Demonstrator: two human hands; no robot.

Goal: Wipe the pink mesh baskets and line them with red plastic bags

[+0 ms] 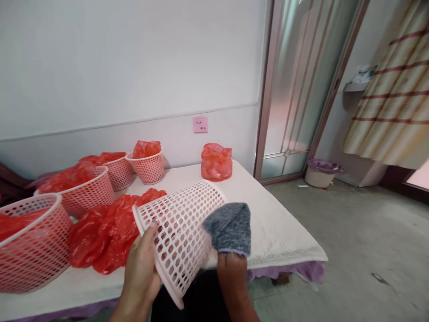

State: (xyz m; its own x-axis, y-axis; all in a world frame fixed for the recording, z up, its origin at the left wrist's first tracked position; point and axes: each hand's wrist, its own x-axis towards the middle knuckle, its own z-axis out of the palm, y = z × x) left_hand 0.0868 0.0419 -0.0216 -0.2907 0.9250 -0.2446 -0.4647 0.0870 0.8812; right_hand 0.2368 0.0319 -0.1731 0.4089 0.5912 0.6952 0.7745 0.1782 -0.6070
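My left hand [142,259] grips the rim of a pale pink perforated plastic wastebasket [184,223], fingers curled inside the rim and thumb outside. The wastebasket is tilted on its side, its mouth facing lower left and its base toward the upper right. A grey fuzzy cleaning mitt [231,226] covers my right hand [234,264] up to the wrist and lies against the wastebasket's side near the base. Inside the mitt my right fingers are hidden. Beside the wastebasket's rim on the left lies a crumpled heap of red plastic bags [107,232].
Several pink wastebaskets with red bags, among them one at the front left [36,255] and one near the wall [149,167], stand on the white-covered table [281,237]. A bunched red bag [216,163] sits at the back. A beige bin [318,176] stands on the floor.
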